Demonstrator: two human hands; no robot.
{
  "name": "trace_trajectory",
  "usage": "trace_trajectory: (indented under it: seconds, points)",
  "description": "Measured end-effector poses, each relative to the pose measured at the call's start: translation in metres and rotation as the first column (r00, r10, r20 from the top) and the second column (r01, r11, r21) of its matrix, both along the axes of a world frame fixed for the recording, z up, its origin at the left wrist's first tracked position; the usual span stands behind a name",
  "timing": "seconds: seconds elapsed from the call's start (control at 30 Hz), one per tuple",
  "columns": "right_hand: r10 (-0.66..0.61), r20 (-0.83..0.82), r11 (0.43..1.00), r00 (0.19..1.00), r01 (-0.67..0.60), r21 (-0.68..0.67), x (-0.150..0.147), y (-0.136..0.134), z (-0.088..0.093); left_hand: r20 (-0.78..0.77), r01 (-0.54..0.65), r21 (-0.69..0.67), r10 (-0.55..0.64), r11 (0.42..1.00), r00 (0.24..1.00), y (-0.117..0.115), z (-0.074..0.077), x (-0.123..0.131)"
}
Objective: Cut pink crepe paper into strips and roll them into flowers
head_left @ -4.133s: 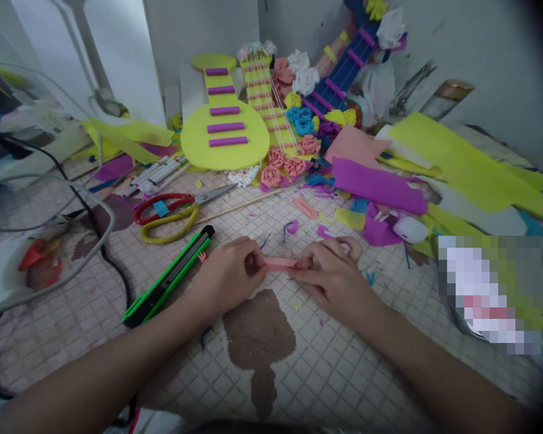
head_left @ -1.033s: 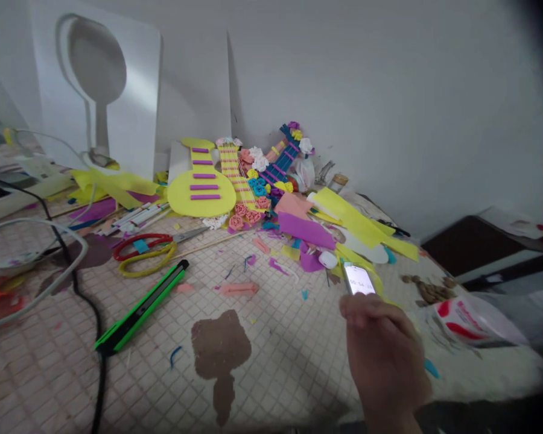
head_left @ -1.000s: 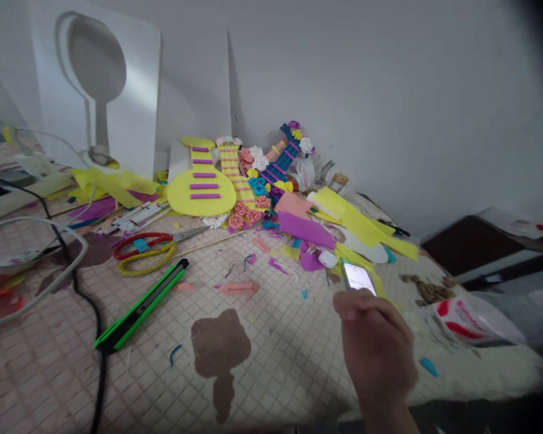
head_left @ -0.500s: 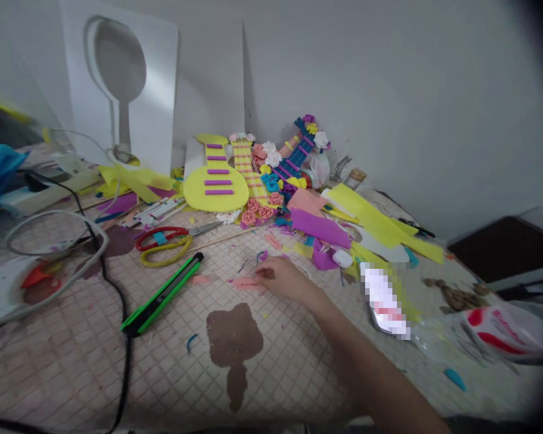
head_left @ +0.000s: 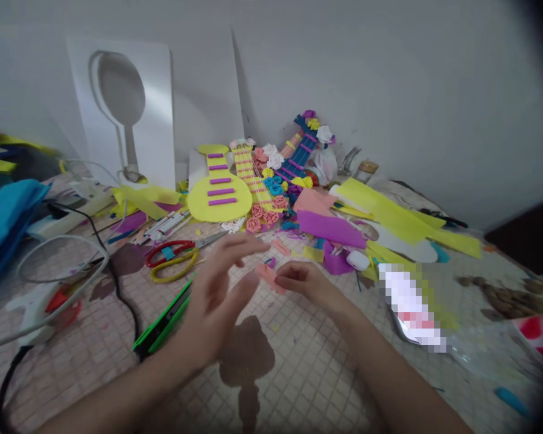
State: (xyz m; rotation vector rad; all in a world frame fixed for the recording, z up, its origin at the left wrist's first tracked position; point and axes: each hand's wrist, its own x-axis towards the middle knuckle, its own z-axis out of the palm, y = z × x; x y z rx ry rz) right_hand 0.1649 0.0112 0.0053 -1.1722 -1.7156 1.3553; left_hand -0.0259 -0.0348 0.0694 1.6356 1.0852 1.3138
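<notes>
Left hand has come into view since the last frame, where only the right hand was reaching in. Meanwhile the pink paper strip, which was lying pretty flat on the tabletop, is now slanted in the right fingers.

Right thumb and fingertips are pinching its near right end. Can't tell if the strip is fully clear of the surface, though. Left fingers are spread wide with nothing in them; the thumb tip looks right beside the other end of the strip, and whether it's touching I honestly can't say.

So I'd call this the pick-up-and-get-both-hands-on-it step. Next move, imo, calls for the left thumb and fingers coming together on the free end while the right pinch stays light, since thin paper probably creases easily.

Going outward: another pink scrap lies just beyond the strip. Green cutter is partly hidden behind the left hand, with scissors lying farther back. Off to the right there's a phone, screen blurred out. At the back, a yellow paper guitar with purple bars leans up, with purple paper to its right.
</notes>
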Motion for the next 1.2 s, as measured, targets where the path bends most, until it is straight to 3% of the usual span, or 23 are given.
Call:
trace_trajectory:
  seconds: [0.13,0.3,0.4,0.53,0.63,0.73,0.83,0.9,1.03,1.2]
  points:
    - [0.014,-0.188,0.988,0.982,-0.043,-0.150,0.007,-0.004,0.000,-0.108,0.119,-0.214,-0.145,0.970,0.984,0.030,-0.022,0.018]
    - [-0.007,-0.159,0.986,0.987,-0.020,-0.166,0.009,-0.007,0.009,-0.059,0.234,-0.299,-0.263,0.925,0.963,0.035,-0.051,0.016]
    - [-0.015,-0.142,0.984,0.990,-0.010,-0.175,0.008,-0.009,0.012,-0.031,0.262,-0.340,-0.289,0.903,0.957,0.032,-0.058,0.011]
    - [-0.008,-0.113,0.989,0.994,-0.008,-0.147,0.005,-0.010,0.010,-0.078,0.203,-0.323,-0.240,0.924,0.968,0.030,-0.058,0.010]
    - [-0.148,-0.138,0.989,0.979,0.149,0.001,0.006,-0.010,0.006,-0.071,0.170,-0.302,-0.200,0.938,0.977,0.030,-0.058,0.010]
    - [-0.334,-0.278,0.906,0.900,0.388,0.168,0.009,-0.008,0.001,-0.028,0.134,-0.301,-0.149,0.944,0.988,0.032,-0.059,0.009]
    - [-0.400,-0.381,0.847,0.834,0.495,0.194,0.011,-0.009,-0.002,0.047,0.132,-0.315,-0.123,0.940,0.991,0.034,-0.060,0.008]
    - [-0.370,-0.352,0.864,0.860,0.458,0.209,0.008,-0.011,-0.002,0.088,0.134,-0.334,-0.110,0.933,0.990,0.035,-0.059,0.008]
    - [-0.209,-0.159,0.912,0.965,0.251,0.325,-0.001,-0.021,0.000,0.176,0.114,-0.376,-0.050,0.920,0.983,0.035,-0.058,0.007]
    - [-0.147,-0.065,0.916,0.987,0.161,0.367,-0.010,-0.030,0.000,0.283,0.135,-0.415,-0.013,0.900,0.959,0.036,-0.063,0.007]
